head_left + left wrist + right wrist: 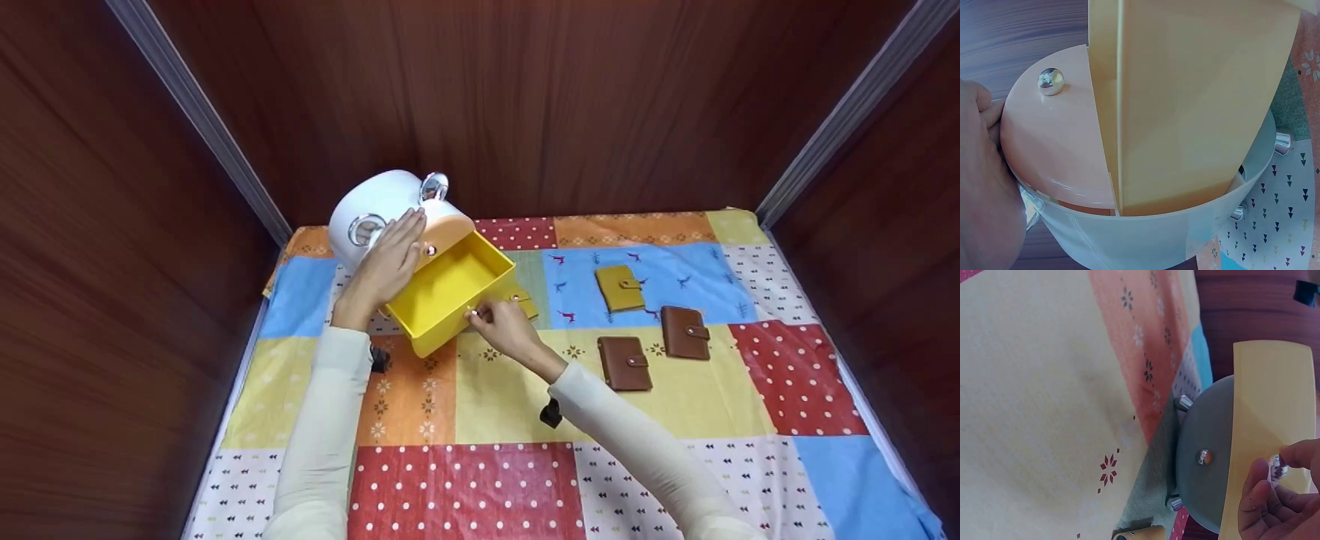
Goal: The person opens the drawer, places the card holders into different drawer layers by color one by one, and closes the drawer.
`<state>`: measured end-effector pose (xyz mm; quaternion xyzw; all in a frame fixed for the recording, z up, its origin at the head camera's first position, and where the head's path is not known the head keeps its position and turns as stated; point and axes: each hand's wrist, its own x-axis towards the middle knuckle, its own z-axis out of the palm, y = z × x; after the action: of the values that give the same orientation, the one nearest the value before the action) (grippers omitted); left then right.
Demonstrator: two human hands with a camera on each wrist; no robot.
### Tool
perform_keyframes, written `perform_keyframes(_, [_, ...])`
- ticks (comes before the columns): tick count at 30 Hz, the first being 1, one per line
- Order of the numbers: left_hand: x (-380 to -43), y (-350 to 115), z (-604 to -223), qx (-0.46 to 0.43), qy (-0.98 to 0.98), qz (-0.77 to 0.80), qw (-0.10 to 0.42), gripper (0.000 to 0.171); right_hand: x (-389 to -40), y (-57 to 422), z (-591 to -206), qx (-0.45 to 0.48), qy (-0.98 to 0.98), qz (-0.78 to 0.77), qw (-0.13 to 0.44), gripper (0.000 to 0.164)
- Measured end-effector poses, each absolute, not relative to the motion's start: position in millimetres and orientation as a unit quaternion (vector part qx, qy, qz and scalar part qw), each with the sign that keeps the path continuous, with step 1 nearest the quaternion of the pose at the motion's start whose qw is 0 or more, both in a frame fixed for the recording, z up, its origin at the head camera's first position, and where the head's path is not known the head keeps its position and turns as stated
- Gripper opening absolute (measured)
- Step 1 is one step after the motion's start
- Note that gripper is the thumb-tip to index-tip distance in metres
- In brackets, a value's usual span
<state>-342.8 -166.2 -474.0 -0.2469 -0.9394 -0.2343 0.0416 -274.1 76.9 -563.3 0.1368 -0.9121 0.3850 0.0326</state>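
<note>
A white rounded cabinet with silver ring-like fittings has a peach drawer front, a grey one and a yellow drawer between them. The yellow drawer is pulled far out, and nothing lies in the part of it that shows. My left hand rests over the cabinet's top, fingers straight, near the peach front's knob. With thumb and fingers, my right hand pinches the small silver knob on the yellow drawer's front.
Two brown snap-strap wallets and a mustard wallet lie to the right on the patchwork cloth. Another yellow wallet is partly hidden behind the drawer and right hand. Dark wood panels enclose the table's back and sides.
</note>
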Motion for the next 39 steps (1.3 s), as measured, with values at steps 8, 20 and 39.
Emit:
perform_keyframes(8, [-343,-167,-474,-0.248,-0.939,-0.233,0.039,0.057,-270,81,-563,0.135,-0.910,0.390,0.028,0.021])
perform_keyframes(20, [-342,-167,-474,-0.247,-0.939,-0.237,0.040,0.057,-267,86,-565,0.131,-0.910,0.392,0.020,0.022])
perform_keyframes(39, [-343,-166,-475,-0.244,-0.939,-0.238,0.043,0.057,-263,92,-567,0.133,-0.900,0.414,0.012,0.022])
